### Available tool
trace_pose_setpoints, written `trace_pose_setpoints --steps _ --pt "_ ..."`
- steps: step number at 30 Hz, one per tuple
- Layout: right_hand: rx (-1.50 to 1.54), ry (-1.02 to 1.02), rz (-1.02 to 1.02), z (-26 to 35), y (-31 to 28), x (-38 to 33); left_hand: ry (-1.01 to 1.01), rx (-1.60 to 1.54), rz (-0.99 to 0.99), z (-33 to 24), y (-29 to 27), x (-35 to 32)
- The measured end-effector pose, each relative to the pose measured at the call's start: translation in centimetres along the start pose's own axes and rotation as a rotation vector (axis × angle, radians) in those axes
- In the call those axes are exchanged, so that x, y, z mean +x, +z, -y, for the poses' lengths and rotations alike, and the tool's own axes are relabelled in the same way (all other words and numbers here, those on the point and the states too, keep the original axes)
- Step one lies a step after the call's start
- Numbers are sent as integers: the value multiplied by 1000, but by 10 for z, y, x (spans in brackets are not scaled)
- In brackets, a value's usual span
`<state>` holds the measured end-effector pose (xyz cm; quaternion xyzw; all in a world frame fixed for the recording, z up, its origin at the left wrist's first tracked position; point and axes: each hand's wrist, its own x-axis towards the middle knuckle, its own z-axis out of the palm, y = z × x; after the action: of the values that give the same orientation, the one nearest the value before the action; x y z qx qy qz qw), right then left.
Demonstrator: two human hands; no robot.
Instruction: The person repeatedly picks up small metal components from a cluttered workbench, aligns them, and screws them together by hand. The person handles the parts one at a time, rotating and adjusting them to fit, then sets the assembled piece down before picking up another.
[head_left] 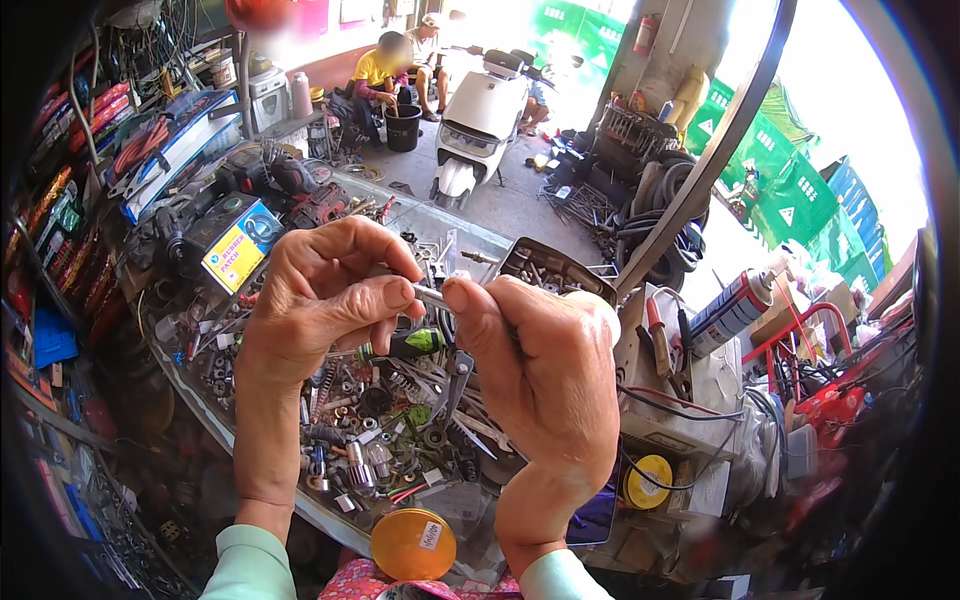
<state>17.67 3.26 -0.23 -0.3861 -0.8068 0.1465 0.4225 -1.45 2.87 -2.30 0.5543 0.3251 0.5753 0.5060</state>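
Above the cluttered glass-topped bench (195, 400), both my hands are raised close together. My left hand (325, 295) pinches one end of a small thin silvery piece (428, 294) between thumb and fingers. On its other end, my right hand (550, 370) has closed its thumb and curled forefinger. Fingers cover much of the piece, so its exact kind does not show. Just below lies a green-and-black handle (415, 343), and a spread of loose bolts, nuts, springs and sockets (362, 465) covers the bench.
An orange round lid (413, 545) is at the near edge. A yellow-and-blue box (235, 245) stands left, a dark tray of parts (555, 270) beyond my right hand, a spray can (735, 312) right. Farther off are a white scooter (485, 115) and people sitting, one by a black bucket (403, 128).
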Motion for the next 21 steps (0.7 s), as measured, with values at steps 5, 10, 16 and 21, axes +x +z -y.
trace_pose_setpoints --steps 5,10,16,21 --pt "68 52 -38 4 1 1 5 -24 -43 2 1 1" --pt "396 31 -120 14 4 -1 -41 -271 -89 3 -9 5" --pt "331 1 -171 10 4 -1 -39 -307 -51 2 -11 5" --pt "241 62 -176 5 4 -1 -55 -265 -13 2 -12 4"
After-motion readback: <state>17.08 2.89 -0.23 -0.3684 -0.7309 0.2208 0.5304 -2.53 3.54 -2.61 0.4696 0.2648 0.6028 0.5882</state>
